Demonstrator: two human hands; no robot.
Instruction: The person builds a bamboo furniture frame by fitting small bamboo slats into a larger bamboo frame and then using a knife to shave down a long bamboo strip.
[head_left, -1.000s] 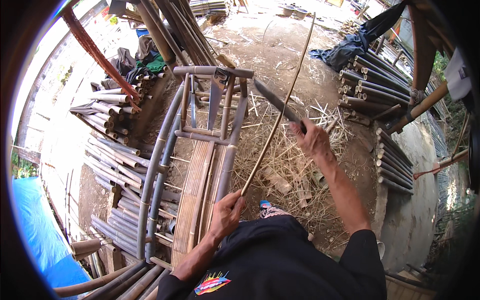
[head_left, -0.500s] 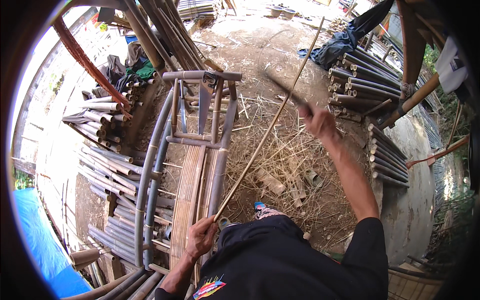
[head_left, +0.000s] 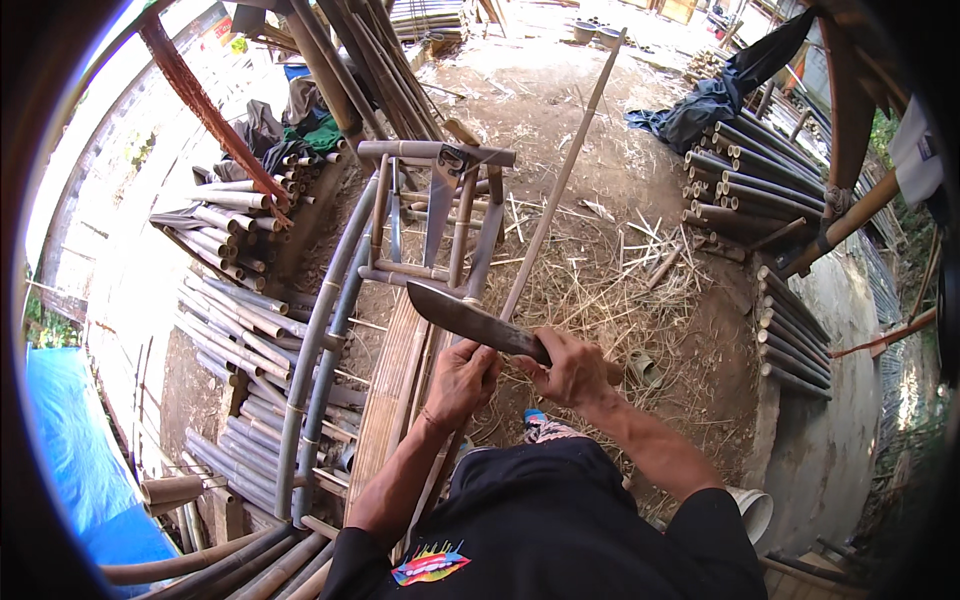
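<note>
A long bamboo strip (head_left: pixel 565 175) slants from the far ground toward my body. My left hand (head_left: pixel 462 382) is closed round its near end, fingers bunched. In my right hand (head_left: pixel 572 370) is the handle of a machete (head_left: pixel 470 320), gripped with the thumb forward. The dark, curved blade points left and lies across the strip just beyond my left hand; whether its edge has entered the bamboo I cannot tell. To the left, beside my left arm, stands a bamboo bench-like frame (head_left: pixel 385 375) with a slatted top. A hand saw (head_left: pixel 440 205) hangs on its far crossbar.
Stacked bamboo poles (head_left: pixel 250 340) lie along the left, with a blue tarp (head_left: pixel 85 450) beyond. More poles (head_left: pixel 760 190) are piled at the right under dark cloth (head_left: pixel 690 115). Bamboo shavings (head_left: pixel 600 295) litter the ground ahead. A pale pipe-like piece (head_left: pixel 752 512) sits near my right elbow.
The machete has come down from raised at the right to lie across the strip near my left hand. My hands are now close together, and the view has shifted slightly.
</note>
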